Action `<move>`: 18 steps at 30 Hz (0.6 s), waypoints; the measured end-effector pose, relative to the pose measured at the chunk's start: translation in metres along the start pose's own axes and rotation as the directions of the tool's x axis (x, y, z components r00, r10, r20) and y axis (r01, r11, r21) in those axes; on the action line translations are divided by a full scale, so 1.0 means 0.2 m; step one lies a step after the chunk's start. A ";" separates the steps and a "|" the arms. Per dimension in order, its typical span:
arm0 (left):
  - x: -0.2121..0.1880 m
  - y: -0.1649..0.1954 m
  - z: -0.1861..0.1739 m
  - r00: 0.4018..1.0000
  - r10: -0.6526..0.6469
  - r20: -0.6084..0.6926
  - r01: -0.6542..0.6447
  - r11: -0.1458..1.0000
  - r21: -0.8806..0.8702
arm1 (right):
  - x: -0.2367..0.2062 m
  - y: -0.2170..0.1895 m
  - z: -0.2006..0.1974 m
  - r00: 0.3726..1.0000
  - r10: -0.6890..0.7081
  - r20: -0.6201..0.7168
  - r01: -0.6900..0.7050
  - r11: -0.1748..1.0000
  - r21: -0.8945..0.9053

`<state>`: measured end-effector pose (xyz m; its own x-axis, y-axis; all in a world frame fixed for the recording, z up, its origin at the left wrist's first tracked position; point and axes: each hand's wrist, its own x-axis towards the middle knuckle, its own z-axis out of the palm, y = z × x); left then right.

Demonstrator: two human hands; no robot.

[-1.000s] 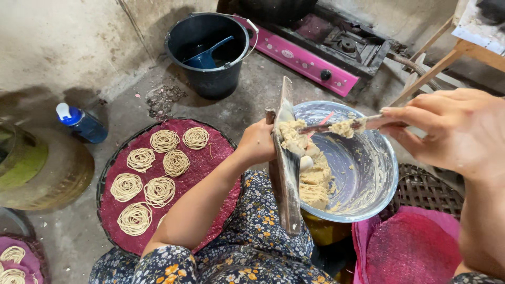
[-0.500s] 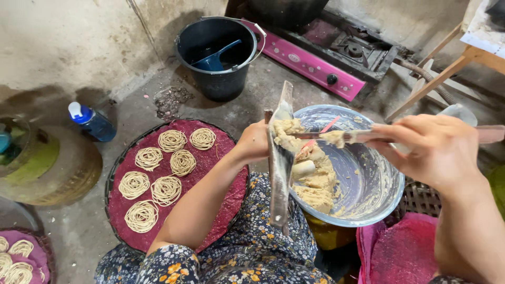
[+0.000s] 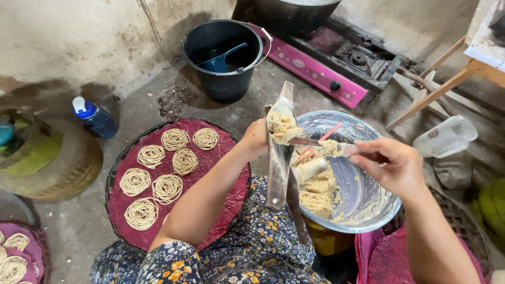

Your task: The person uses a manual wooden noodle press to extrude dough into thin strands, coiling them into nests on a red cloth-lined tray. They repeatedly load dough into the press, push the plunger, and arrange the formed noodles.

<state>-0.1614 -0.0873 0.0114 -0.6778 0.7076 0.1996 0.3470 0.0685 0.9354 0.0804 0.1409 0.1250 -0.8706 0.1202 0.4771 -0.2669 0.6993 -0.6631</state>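
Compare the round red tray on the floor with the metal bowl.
The red tray is flat, woven-rimmed and carries seven coiled noodle nests; the metal bowl is deep, shiny and holds lumpy dough. The tray lies under the left arm, the bowl below the right hand. Both are round.

This is a simple home kitchen where the cooking is done down on the floor. A pink gas stove sits on the bare concrete floor by a stained wall, with a black bucket next to it. A metal bowl of dough and a round woven tray with little noodle nests drying on red cloth show that food is made here.
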 end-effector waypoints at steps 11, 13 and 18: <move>-0.13 0.34 0.09 0.985 0.169 -0.028 -0.142 0.898 0.416 | 0.32 -0.53 -0.24 0.884 -0.309 0.351 0.456 0.399 -0.796; -0.14 0.34 0.12 0.985 0.171 -0.023 -0.147 0.898 0.415 | 0.33 -0.55 -0.15 0.850 -0.320 0.419 0.519 0.362 -0.775; -0.15 0.25 0.09 0.997 0.079 -0.020 -0.066 0.923 0.380 | 0.30 -0.52 0.00 0.757 -0.444 0.479 0.635 0.327 -0.700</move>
<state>-0.1126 -0.0928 0.0482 -0.6607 0.6970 0.2788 0.6111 0.2836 0.7390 0.0559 0.0762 0.2219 -0.7387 -0.5571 0.3794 -0.3507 0.7984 0.4894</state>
